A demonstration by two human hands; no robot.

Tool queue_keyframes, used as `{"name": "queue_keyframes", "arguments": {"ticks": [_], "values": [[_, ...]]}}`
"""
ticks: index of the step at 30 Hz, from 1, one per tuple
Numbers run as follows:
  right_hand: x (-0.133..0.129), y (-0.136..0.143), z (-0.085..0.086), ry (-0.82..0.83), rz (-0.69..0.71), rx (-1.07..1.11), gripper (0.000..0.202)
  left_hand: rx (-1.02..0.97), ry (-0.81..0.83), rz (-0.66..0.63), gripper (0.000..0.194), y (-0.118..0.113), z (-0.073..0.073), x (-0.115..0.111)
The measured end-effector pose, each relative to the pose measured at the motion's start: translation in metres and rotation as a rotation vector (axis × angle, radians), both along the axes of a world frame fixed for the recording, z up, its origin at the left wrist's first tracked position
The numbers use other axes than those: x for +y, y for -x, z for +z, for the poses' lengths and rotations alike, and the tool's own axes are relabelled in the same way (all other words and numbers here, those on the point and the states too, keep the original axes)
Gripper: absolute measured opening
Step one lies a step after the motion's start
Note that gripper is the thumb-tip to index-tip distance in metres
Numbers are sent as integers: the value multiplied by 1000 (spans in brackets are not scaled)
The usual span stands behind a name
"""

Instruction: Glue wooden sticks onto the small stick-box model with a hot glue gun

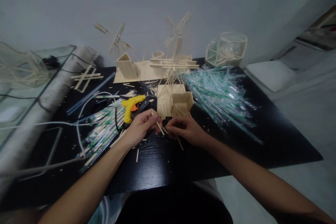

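Observation:
My left hand (147, 122) is closed, pinching a thin wooden stick (160, 128) that points down toward the table. Close beside it, my right hand (186, 129) has its fingertips pinched at the lower end of a second short stick (164, 131). Another thin stick (180, 143) shows below the right fingers; whether it is held or lies on the table I cannot tell. Just beyond the hands is an open box of wooden sticks (182, 98) on a stick-built base (164, 92). A yellow hot glue gun (131, 106) lies left of the left hand.
Wrapped chopsticks (107, 124) lie at left, and a heap of clear, green-printed wrappers (220, 91) at right. Behind stand stick windmill models (127, 68) and a faceted stick frame (227, 49). A white cable (78, 129) loops across the black table (147, 176); scraps are scattered about.

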State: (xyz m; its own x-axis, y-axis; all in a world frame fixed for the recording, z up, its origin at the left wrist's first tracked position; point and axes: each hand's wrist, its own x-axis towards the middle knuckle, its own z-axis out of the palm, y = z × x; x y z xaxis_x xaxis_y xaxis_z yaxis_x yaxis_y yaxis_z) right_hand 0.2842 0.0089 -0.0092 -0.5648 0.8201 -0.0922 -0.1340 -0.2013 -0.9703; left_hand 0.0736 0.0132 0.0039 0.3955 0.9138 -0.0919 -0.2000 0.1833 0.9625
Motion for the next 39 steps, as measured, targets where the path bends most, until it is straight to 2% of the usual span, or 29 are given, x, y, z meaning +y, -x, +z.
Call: {"name": "queue_keyframes", "arguments": {"ticks": [4, 10, 18, 22, 26, 30, 39], "values": [[0, -1, 0, 29, 47, 82, 35, 54, -59, -11, 37, 1, -1, 0], [-1, -1, 4, 54, 208, -23, 37, 167, -179, -19, 35, 0, 0, -2], [-2, -1, 4, -85, 110, -165, 56, 214, -252, 15, 32, -5, 0, -7], [-1, -1, 3, -92, 108, -212, 62, 260, -274, 32, 35, -7, 1, -10], [0, 1, 3, -13, 101, -153, 55, 245, -246, 13, 34, -8, 1, -11], [1, 0, 7, 54, 121, -52, 43, 212, -213, 50, 29, -7, 0, -11], [2, -4, 8, 69, 246, 72, 37, 183, -180, 128, 33, -7, 4, -9]]}}
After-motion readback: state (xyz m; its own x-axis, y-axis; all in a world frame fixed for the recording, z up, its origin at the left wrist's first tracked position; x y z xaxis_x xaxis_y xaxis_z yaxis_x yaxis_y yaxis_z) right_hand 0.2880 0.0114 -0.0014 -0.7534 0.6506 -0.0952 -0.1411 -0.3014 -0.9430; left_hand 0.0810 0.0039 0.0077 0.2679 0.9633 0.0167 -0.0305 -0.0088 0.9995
